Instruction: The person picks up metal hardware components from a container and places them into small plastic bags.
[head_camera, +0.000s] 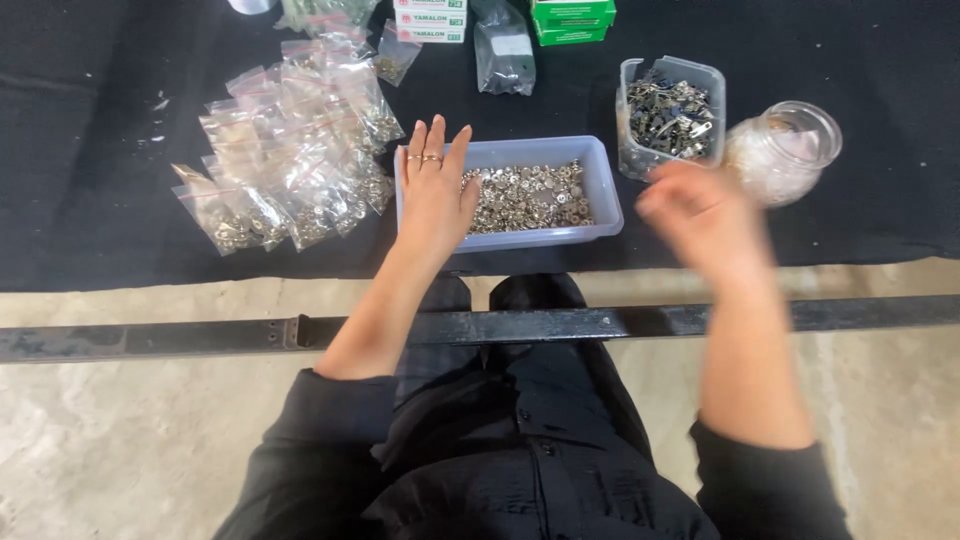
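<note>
My left hand (435, 185) lies flat with fingers spread on the left end of a shallow translucent tray (603, 190) filled with small silvery metal rings and snaps (530, 198). It holds nothing, and two rings sit on its fingers. My right hand (700, 215) hovers to the right of the tray, blurred by motion, below a square clear tub (670, 110) of dark metal clips. Whether it holds anything is hidden by the blur.
A pile of small clear zip bags (290, 150) with metal parts lies left of the tray on a black cloth (90, 150). A clear round jar (785, 150) lies at the right. Green boxes (572, 20) and white boxes (430, 20) stand at the back. A dark metal bar (200, 335) crosses near my lap.
</note>
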